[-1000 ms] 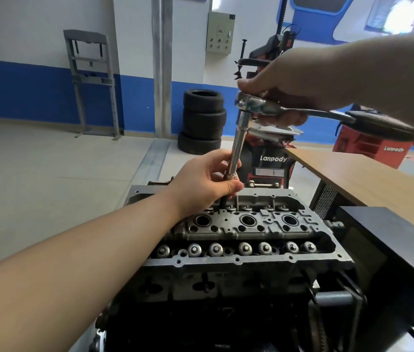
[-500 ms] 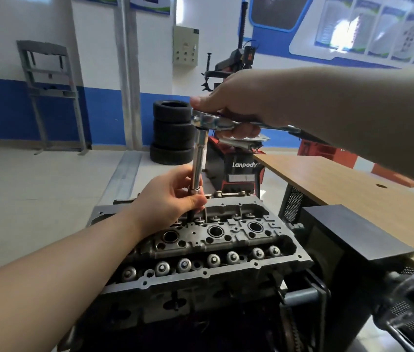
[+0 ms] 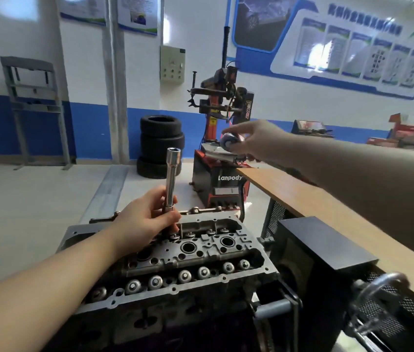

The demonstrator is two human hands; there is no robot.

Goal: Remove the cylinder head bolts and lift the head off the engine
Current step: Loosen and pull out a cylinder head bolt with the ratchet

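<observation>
Cylinder head on engine, one upright socket extension gripped by left hand fingers, right hand fingers clasping one ratchet

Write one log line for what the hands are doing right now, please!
left hand grips extension bar upright on cylinder head | right hand holds ratchet off the bar, over wooden table | head not lifted

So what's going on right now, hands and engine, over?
Left hand grips the long socket, standing upright on the cylinder head. Right hand holds the ratchet clear, above the wooden bench. Head not lifted.
</observation>
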